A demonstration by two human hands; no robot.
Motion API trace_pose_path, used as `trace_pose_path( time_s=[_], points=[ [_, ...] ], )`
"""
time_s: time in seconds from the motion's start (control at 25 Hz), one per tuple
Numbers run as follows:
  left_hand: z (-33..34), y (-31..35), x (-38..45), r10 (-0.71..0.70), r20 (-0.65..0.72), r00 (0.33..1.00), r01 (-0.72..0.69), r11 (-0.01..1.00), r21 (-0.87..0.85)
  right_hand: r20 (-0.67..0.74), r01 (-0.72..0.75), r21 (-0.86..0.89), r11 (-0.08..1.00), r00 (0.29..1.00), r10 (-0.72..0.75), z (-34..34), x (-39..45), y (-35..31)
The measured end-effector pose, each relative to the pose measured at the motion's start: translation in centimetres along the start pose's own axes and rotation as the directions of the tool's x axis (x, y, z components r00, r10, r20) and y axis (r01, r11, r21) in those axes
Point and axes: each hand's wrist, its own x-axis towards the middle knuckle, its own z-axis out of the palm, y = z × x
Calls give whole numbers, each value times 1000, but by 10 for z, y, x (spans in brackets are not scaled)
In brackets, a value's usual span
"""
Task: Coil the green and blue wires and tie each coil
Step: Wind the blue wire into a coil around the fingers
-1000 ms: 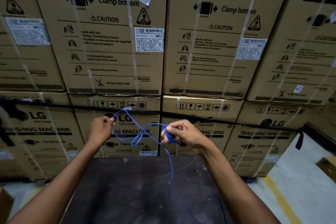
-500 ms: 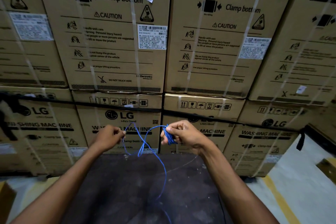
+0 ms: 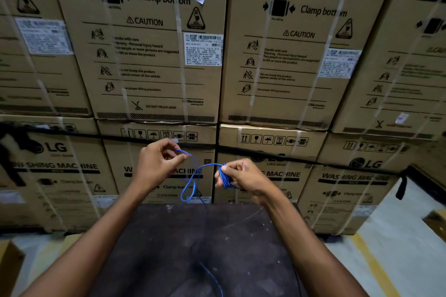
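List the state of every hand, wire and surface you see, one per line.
left hand: raised, pinching the blue wire near one end.
right hand: closed around a small wound coil.
blue wire: partly coiled; a loose loop hangs between the hands, a tail trails over the table.
dark table: scuffed and dusty.
cardboard boxes: stacked, strapped.
Green wire: not visible.

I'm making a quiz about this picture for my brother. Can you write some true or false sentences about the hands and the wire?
1. The right hand holds a small bundle of blue wire. True.
2. The left hand is empty. False: it pinches the blue wire.
3. A loop of wire hangs between the hands. True.
4. The wire being held is green. False: it is blue, and no green wire shows.
5. The cardboard boxes read "washing machine". True.
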Motion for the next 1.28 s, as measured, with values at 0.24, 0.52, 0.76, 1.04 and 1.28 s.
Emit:
trace_pose_path(
  time_s=[0.24,0.52,0.76,1.04,1.28],
  points=[
    [-17,33,1,193,-230,954,-146,967,207,-89,-24,-158,987,996,10,-9,5,14],
    [-53,69,5,211,-17,977,-212,971,-114,-170,-132,-194,972,980,99,-20,15,63],
    [-76,104,-13,274,70,959,-247,933,-263,-178,-165,-329,930,978,111,-9,30,110],
    [-85,110,-11,282,-1,959,-271,922,-275,-31,-84,-385,919,996,78,11,38,119],
    [-64,59,22,-123,21,992,125,970,-209,507,91,-64,994,861,-46,48,10,73]
  ],
)
